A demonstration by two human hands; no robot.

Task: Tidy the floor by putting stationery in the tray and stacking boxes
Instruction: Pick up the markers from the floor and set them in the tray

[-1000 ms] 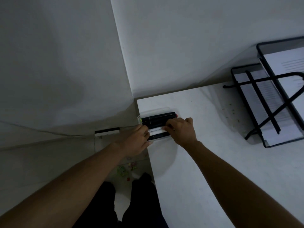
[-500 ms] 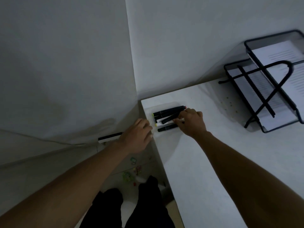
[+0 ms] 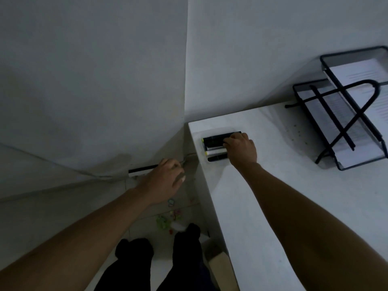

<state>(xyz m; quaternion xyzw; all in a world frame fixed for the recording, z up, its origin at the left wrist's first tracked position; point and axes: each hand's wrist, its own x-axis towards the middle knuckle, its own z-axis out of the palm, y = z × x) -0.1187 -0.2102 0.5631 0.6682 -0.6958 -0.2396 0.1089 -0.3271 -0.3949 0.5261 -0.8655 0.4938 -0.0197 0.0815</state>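
Right hand (image 3: 241, 151) fingers curled on black and white markers (image 3: 216, 145) in clear tray (image 3: 210, 131) on white table (image 3: 273, 196), left hand (image 3: 163, 181) loosely open, empty, left of table edge.

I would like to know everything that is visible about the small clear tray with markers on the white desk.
The small clear plastic tray is shallow and rectangular with rounded corners, and it lies flat near the left back corner of the white desk. It holds several black and white marker pens lying side by side, roughly along its length, some with yellow-green ends pointing left. The right hand rests on the markers' right ends and covers that side of the tray. The left hand is off the desk, not touching it.
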